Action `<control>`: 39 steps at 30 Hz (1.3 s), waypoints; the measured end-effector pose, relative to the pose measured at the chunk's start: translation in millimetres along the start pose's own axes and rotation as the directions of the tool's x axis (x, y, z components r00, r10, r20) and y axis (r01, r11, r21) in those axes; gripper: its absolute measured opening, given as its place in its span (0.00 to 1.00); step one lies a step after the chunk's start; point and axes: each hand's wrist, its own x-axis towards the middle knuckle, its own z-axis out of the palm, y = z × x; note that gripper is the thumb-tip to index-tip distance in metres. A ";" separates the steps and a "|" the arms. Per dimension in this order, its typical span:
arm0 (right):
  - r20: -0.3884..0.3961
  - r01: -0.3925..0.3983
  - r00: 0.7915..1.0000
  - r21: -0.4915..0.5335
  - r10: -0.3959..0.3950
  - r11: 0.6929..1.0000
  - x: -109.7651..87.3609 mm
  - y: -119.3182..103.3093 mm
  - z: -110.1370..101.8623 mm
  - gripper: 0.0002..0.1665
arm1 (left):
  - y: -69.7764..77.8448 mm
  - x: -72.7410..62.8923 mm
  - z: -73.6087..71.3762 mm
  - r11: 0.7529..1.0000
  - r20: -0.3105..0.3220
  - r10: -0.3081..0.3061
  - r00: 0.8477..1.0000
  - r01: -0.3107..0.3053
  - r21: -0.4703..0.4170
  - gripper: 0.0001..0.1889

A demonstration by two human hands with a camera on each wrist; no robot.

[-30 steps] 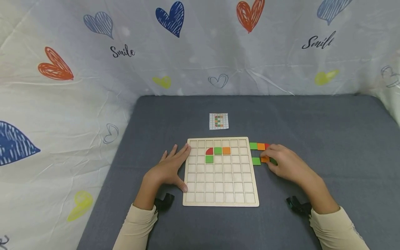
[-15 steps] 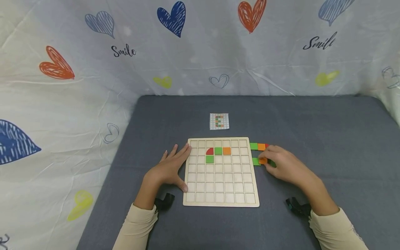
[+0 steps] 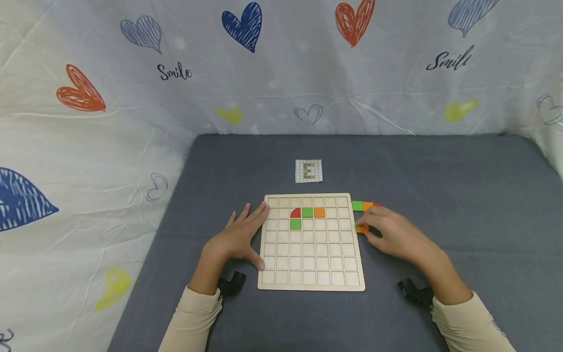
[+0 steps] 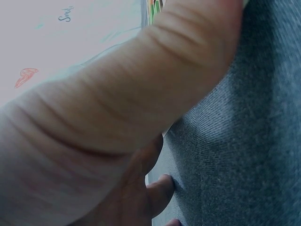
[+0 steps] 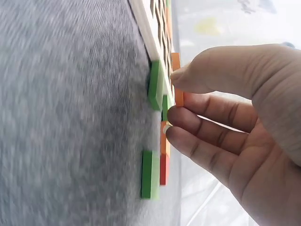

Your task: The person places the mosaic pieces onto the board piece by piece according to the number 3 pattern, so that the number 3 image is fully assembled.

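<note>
My left hand [image 3: 239,239] rests spread along the left edge of a wooden grid board [image 3: 310,264]. In the board's upper cells lie a red rounded tile [image 3: 296,213], a green tile [image 3: 307,212] and an orange tile [image 3: 318,212], with another green tile [image 3: 295,224] below the red one. Just off the board's right edge, my right hand [image 3: 391,232] pinches an orange square tile [image 5: 178,97] between thumb and fingers, raised off the cloth in the right wrist view. Below it, a green tile [image 5: 155,87] lies against the board. The left wrist view mostly shows my thumb [image 4: 122,89].
Right of the board is a row with a green tile [image 3: 357,206], an orange tile [image 3: 367,205] and a partly hidden red tile [image 3: 377,204]. A separate green tile [image 5: 149,175] lies on the grey cloth. Behind the board is a small pattern card [image 3: 309,171].
My right hand has drawn the orange tile leftward from the lower row, over the green tile toward the board's edge. My left hand stays in place.
</note>
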 end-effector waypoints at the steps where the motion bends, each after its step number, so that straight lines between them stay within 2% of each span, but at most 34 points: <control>1: 0.002 0.006 1.000 0.004 -0.006 1.000 0.8 -1.3 0.9 0.14 | -0.1 0.0 0.1 1.000 0.001 0.000 1.000 0.000 0.000 0.80; 13: 0.023 0.108 0.994 0.048 -0.109 0.993 15.2 -20.4 15.4 0.11 | 0.5 -0.9 0.1 1.000 0.003 0.002 1.000 -0.002 -0.007 0.80; 23: 0.005 0.207 0.978 0.065 -0.208 0.976 30.5 -32.0 22.6 0.11 | 1.5 -2.7 -2.0 1.000 0.004 0.002 1.000 -0.002 -0.006 0.80; 30: 0.048 0.207 0.976 0.078 -0.211 0.975 39.8 -44.4 26.8 0.09 | 1.9 -3.4 -2.5 1.000 -0.003 0.011 1.000 -0.011 -0.013 0.79; 36: 0.030 0.248 0.968 0.068 -0.250 0.966 47.8 -51.4 31.3 0.09 | 1.5 -3.3 -2.8 1.000 -0.010 0.015 1.000 -0.015 -0.009 0.79; 39: 0.030 0.242 0.969 0.074 -0.245 0.967 51.8 -54.6 34.4 0.08 | 1.2 -3.3 -2.9 1.000 -0.013 0.021 1.000 -0.021 -0.004 0.79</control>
